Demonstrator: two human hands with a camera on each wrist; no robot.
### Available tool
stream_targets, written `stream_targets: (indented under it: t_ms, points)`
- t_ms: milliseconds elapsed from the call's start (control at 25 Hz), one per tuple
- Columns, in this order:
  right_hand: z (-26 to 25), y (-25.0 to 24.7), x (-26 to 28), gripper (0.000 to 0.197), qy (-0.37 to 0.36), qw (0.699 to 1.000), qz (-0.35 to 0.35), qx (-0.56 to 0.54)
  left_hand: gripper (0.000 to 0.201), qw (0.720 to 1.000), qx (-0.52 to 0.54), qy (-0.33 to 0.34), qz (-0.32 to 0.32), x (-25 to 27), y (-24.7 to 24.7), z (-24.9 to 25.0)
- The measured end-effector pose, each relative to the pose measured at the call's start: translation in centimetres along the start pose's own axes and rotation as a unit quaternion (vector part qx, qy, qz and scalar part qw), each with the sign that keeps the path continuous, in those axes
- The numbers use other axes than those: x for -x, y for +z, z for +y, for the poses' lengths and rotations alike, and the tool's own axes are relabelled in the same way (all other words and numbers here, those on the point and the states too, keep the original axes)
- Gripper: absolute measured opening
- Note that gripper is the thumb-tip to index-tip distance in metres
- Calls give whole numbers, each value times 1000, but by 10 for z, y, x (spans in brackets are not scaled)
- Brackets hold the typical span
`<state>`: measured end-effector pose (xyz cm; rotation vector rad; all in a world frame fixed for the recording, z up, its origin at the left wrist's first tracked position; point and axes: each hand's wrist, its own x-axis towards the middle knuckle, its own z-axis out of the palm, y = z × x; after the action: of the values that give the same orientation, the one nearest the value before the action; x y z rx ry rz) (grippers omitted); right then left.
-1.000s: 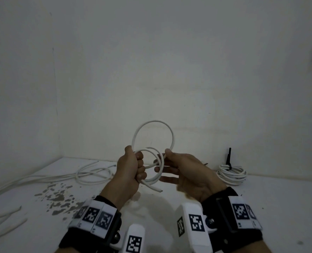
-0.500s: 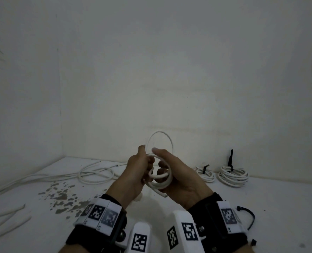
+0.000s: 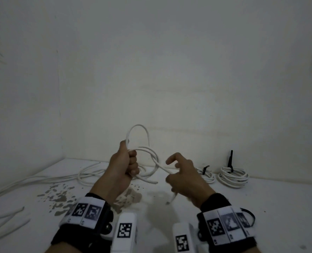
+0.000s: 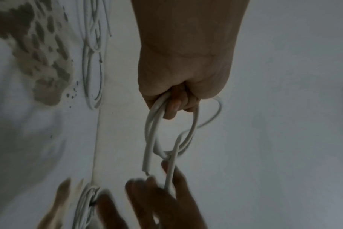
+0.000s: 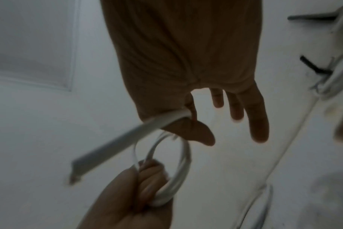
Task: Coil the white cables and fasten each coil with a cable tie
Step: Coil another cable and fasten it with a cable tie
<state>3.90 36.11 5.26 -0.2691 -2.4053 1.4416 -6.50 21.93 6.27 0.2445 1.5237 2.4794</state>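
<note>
1. Overhead, a white table (image 3: 261, 207) with peeled brown patches (image 3: 60, 196) meets bare white walls; loose cables (image 3: 89, 172) lie left, two tied coils (image 3: 232, 177) right.
2. Motion blur smears the right wrist view.
3. Only the wrist views show the grips: left hand (image 3: 123, 167) fisted round the white cable (image 3: 147, 154) loops, right hand (image 3: 183, 177) pinching its tail between thumb and forefinger, other fingers (image 5: 258, 117) extended.

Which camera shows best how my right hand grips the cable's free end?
The right wrist view: the right hand pinches the white cable by the thumb, other fingers straight. The head view shows it from behind; the left wrist view blurs it.
</note>
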Motion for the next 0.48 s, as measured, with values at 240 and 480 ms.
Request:
stream_targets:
  t_ms: [240, 480]
  points:
    - [-9, -38, 3, 45, 27, 981, 72, -179, 57, 992, 115, -42, 39, -26, -52, 18]
    - [-18, -20, 6, 38, -29, 984, 43, -170, 44, 956, 276, -100, 20, -37, -76, 9]
